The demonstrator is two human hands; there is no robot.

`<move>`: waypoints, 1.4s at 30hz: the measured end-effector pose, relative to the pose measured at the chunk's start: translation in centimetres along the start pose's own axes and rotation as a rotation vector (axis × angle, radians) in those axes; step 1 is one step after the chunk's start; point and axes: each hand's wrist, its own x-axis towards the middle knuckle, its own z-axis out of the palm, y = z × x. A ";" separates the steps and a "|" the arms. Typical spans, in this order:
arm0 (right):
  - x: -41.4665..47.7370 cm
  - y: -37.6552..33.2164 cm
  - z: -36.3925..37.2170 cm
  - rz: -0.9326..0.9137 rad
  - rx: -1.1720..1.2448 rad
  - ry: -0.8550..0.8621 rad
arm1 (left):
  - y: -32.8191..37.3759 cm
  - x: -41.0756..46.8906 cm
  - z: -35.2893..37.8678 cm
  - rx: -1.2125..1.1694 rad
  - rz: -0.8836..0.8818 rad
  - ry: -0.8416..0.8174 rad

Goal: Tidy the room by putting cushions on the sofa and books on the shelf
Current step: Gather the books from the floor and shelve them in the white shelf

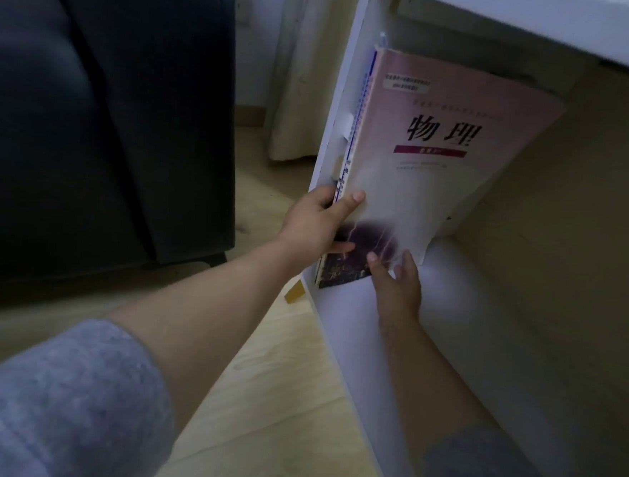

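A pink book [424, 141] with black characters on its cover stands tilted inside the white shelf compartment [461, 297], leaning against the left wall with other thin books [361, 107] behind it. My left hand [318, 220] grips the spine edges of the books, thumb on the pink cover. My right hand [399, 281] touches the lower edge of the cover with straight fingers. The dark sofa [102, 111] stands to the left.
The shelf's white side panel [347, 91] and top board [525, 22] frame the compartment. A curtain [302, 70] hangs behind, between shelf and sofa. Light wood floor [276, 384] runs below. A small yellow piece [294, 292] lies by the shelf's foot.
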 end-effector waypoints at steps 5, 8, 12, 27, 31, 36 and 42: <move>0.7 0.0 0.3 0.001 -0.002 0.009 | -0.4 0.6 0.5 -0.021 0.032 0.043; 0.9 0.1 0.0 -0.015 -0.023 0.002 | -0.9 0.9 0.6 -0.001 0.072 0.133; 0.8 0.1 0.1 -0.026 -0.022 0.007 | -1.0 0.9 0.7 0.024 0.066 0.152; -0.3 0.3 -0.2 -0.009 0.088 0.009 | -3.2 -3.8 -1.2 0.186 -0.012 0.217; -1.1 0.1 -0.2 0.011 0.084 0.009 | -2.9 -4.2 -1.0 0.277 0.039 0.246; -1.5 -0.6 0.2 -0.042 0.088 -0.003 | -1.8 -3.8 -0.9 0.350 0.101 0.255; 0.0 -1.3 1.4 -0.104 0.073 -0.077 | -1.0 -1.5 0.6 0.452 0.173 0.199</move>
